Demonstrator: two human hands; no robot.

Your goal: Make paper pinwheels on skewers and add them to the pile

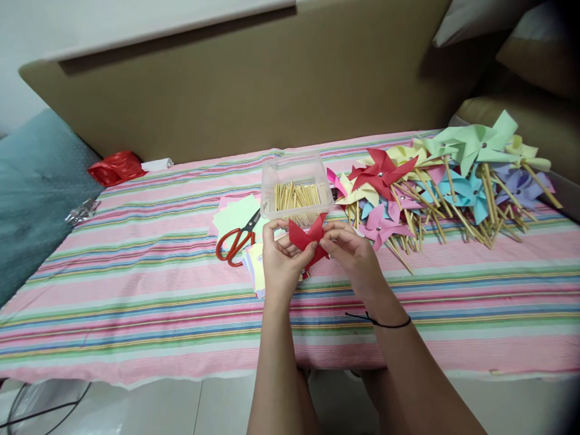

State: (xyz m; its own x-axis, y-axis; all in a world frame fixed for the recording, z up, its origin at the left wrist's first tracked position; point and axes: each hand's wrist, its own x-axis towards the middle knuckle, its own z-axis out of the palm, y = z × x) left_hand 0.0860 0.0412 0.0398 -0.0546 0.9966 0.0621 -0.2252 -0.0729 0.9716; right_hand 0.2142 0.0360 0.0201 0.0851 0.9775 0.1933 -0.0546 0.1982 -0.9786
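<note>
A red paper pinwheel (310, 237) with folded blades is held up between both hands, in front of the clear box. My left hand (281, 260) pinches it from the left, thumb near its middle. My right hand (351, 251) has its fingers closed on the pinwheel's right side. Whether a pin or stick is attached behind it I cannot tell. Left of the hands lie red-handled scissors (236, 244), resting on pale green paper sheets (233, 216). Under and beside my left hand is a stack of yellow and lilac paper (255, 272).
A clear plastic box (296, 164) holds many short wooden sticks (294, 198). To the right lies a pile of finished-looking coloured pinwheels (480, 145) on sticks. A red plastic bag (116, 168) sits at the far left on the striped cloth (149, 308). A brown backrest (254, 84) rises behind.
</note>
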